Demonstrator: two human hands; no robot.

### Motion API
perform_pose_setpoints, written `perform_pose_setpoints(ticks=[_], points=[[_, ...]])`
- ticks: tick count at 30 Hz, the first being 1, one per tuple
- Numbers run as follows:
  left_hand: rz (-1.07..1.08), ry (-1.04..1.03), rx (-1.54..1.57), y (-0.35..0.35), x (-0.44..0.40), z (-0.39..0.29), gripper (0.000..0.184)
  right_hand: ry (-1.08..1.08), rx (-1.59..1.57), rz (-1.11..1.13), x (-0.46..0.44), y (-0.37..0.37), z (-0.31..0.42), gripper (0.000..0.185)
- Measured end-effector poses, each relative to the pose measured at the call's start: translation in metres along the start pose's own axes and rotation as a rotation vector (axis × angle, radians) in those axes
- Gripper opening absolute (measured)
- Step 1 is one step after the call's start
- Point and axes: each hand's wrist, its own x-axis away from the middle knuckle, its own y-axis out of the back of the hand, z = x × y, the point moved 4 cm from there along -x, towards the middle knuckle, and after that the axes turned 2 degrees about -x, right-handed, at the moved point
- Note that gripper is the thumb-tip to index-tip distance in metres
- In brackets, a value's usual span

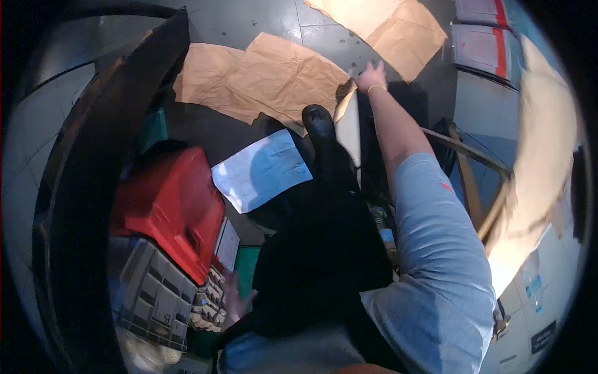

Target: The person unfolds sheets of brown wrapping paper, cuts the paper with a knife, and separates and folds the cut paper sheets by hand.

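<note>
My right hand (372, 78) reaches far forward, at the raised right corner of a creased sheet of brown paper (286, 78) on the floor. The thumb and fingertips seem to pinch that corner. Just below it, a black shoe (319, 121) stands against the paper's near edge. Down at the lower left, my left hand (235, 304) hangs with its fingers apart and holds nothing. It is beside egg cartons (210, 300) and a grey crate (156, 290).
A white sheet (265, 169) lies on the dark floor. More brown paper (398, 34) lies ahead. A red plastic bin (177, 209) is at left, beside a dark curved panel (93, 187). A wooden frame (467, 149) and large brown sheet (542, 149) stand at right.
</note>
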Motion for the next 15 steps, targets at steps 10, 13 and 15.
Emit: perform_pose_setpoints(ticks=[10,13,15], points=[[0.443,0.003,-0.039,-0.042,-0.065,-0.056,0.073,-0.069,0.051,-0.014,-0.122,-0.039,0.030,0.077],[0.470,0.007,-0.085,-0.018,-0.079,-0.077,0.074,-0.078,0.076,-0.006,-0.142,-0.043,0.027,0.076],[0.530,0.037,-0.036,0.008,-0.104,-0.108,0.078,-0.082,0.096,0.010,-0.155,-0.049,0.021,0.069]])
